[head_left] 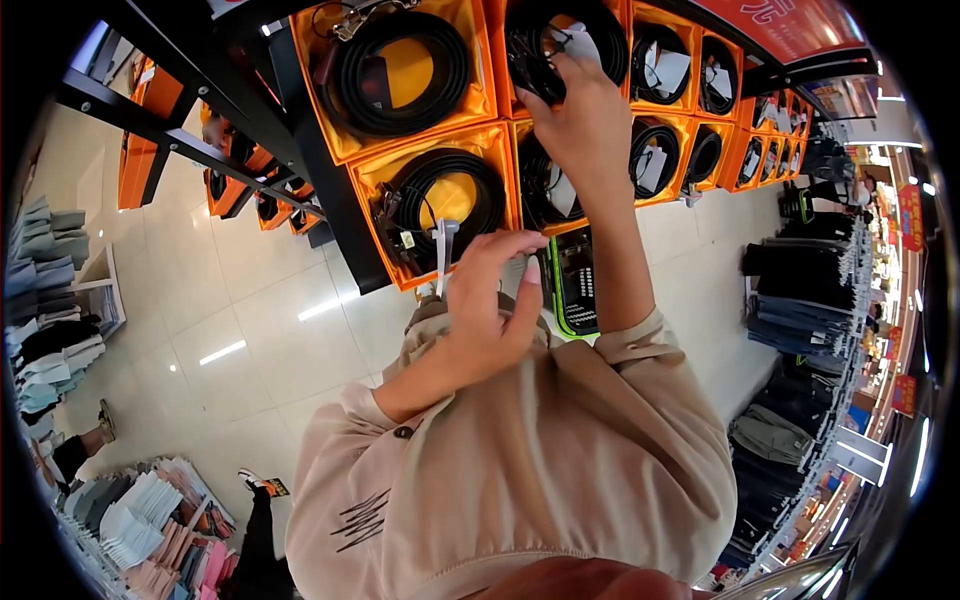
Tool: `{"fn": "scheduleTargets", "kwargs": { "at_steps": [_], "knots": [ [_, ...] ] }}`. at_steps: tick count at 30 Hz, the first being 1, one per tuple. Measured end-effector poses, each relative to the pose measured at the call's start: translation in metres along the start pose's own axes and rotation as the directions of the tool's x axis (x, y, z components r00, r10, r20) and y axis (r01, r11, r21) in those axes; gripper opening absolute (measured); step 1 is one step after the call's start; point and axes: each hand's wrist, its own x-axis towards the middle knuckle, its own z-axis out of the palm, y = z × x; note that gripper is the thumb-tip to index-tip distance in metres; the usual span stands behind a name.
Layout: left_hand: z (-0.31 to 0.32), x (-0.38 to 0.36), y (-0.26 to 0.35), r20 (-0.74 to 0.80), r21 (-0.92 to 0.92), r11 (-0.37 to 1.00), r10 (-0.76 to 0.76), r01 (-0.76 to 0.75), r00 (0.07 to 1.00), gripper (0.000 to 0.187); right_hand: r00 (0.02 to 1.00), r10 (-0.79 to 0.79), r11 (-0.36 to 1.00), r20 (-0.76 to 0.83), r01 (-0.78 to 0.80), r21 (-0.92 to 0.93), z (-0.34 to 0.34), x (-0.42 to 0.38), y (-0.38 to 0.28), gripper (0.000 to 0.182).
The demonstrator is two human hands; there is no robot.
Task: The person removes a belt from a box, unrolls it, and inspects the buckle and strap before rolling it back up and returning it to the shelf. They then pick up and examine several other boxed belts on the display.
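Observation:
Coiled black belts lie in orange-lined boxes on a display. My right hand reaches into an upper box, with its fingers at the white tag and its thumb at the lower edge of a coiled belt; it appears closed on this coil. Lower down, my left hand is held before my body, thumb and index finger curled round something grey I cannot make out. Just left of it, another belt sits coiled in its box, with a pale tag hanging down.
Black metal rack bars run along the left of the boxes. Beneath my right forearm is a black basket with a green rim. Hanging trousers line the right side, and folded clothes stand at lower left, near another person's leg.

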Motion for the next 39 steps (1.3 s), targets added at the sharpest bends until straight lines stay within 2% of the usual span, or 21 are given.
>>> {"fn": "scheduleTargets", "kwargs": {
  "at_steps": [1,2,4,6,8,11,13,14,17,20,21,22,23,24,25,29,32,33,34,37,39],
  "knots": [
    [-0.003,-0.001,0.0,-0.002,0.022,1.0,-0.002,0.002,1.0,0.028,1.0,-0.03,0.999,-0.002,0.031,0.021,0.0,-0.001,0.004,0.041],
    [-0.006,-0.003,0.0,0.0,0.044,0.999,-0.005,0.005,1.0,0.028,0.994,0.004,0.999,0.109,-0.009,0.043,-0.004,-0.001,0.007,0.044],
    [-0.019,-0.005,0.001,-0.019,0.177,0.984,-0.004,0.007,1.0,0.025,0.958,0.153,0.943,0.24,-0.214,0.253,-0.023,0.001,0.008,0.042],
    [-0.026,-0.008,-0.009,-0.122,0.092,0.991,-0.081,0.093,0.989,0.023,0.995,0.098,0.813,0.037,-0.102,0.573,-0.034,-0.01,0.026,0.027],
    [-0.033,-0.014,-0.014,-0.161,-0.05,0.971,-0.241,0.236,0.957,0.022,0.938,0.342,0.587,0.056,-0.26,0.766,-0.059,-0.028,0.03,0.025],
    [-0.038,-0.019,-0.013,-0.136,-0.035,0.976,-0.219,0.217,0.966,0.022,0.842,0.537,0.142,0.056,-0.155,0.978,-0.073,-0.066,0.078,0.027],
    [-0.036,-0.02,-0.009,-0.103,0.104,0.98,-0.159,0.17,0.982,0.021,0.83,0.533,-0.36,0.166,0.044,0.932,-0.077,-0.097,0.115,0.028],
    [-0.034,-0.025,-0.018,-0.092,0.086,0.992,-0.088,0.096,0.992,0.021,0.86,0.474,-0.601,0.186,0.162,0.783,-0.077,-0.112,0.131,0.029],
    [-0.025,-0.026,-0.014,0.028,0.214,0.976,0.025,-0.03,0.999,0.021,0.767,0.611,-0.614,0.194,0.305,0.728,-0.083,-0.147,0.151,0.028],
    [-0.013,-0.029,-0.006,0.115,0.258,0.965,0.022,-0.051,0.993,0.02,0.674,0.716,-0.421,0.182,0.208,0.883,-0.085,-0.167,0.161,0.028],
    [-0.009,-0.03,-0.004,0.133,0.258,0.965,0.011,-0.045,0.991,0.019,0.61,0.77,-0.309,0.187,0.1,0.946,-0.086,-0.166,0.153,0.03],
    [-0.004,-0.031,-0.002,0.152,0.259,0.965,-0.001,-0.039,0.988,0.019,0.646,0.749,-0.174,0.148,-0.023,0.985,-0.085,-0.165,0.152,0.028],
    [0.001,-0.034,-0.005,0.174,0.252,0.967,-0.006,-0.038,0.985,0.019,0.605,0.789,0.013,0.104,-0.185,0.983,-0.083,-0.162,0.148,0.026],
    [0.007,-0.035,-0.007,0.193,0.244,0.969,-0.011,-0.038,0.981,0.019,0.572,0.819,0.187,0.049,-0.347,0.919,-0.083,-0.156,0.142,0.025],
    [0.014,-0.036,-0.007,0.199,0.227,0.974,-0.034,-0.013,0.979,0.019,0.611,0.792,0.312,0.005,-0.411,0.856,-0.081,-0.156,0.145,0.019],
    [0.042,-0.036,-0.012,0.219,0.184,0.981,-0.098,0.057,0.971,0.017,0.671,0.739,0.499,-0.053,-0.494,0.712,-0.075,-0.151,0.171,0.02],
    [0.073,-0.036,-0.014,0.226,0.163,0.982,-0.133,0.097,0.965,0.016,0.761,0.623,0.748,-0.18,-0.513,0.42,-0.073,-0.146,0.205,0.025],
    [0.085,-0.036,-0.015,0.225,0.157,0.981,-0.146,0.113,0.963,0.016,0.827,0.506,0.85,-0.246,-0.429,0.305,-0.072,-0.143,0.22,0.03],
    [0.099,-0.037,-0.018,0.233,0.148,0.98,-0.164,0.132,0.959,0.015,0.874,0.431,0.902,-0.223,-0.409,0.139,-0.074,-0.142,0.231,0.035],
    [0.145,-0.035,-0.025,0.241,0.135,0.977,-0.193,0.164,0.951,0.013,0.892,0.451,0.89,-0.032,-0.446,0.097,-0.072,-0.134,0.249,0.047],
    [0.18,-0.038,-0.03,0.215,0.102,0.967,-0.252,0.235,0.944,0.012,0.93,0.367,0.923,0.004,-0.365,0.119,-0.058,-0.132,0.268,0.043]
  ]
}}
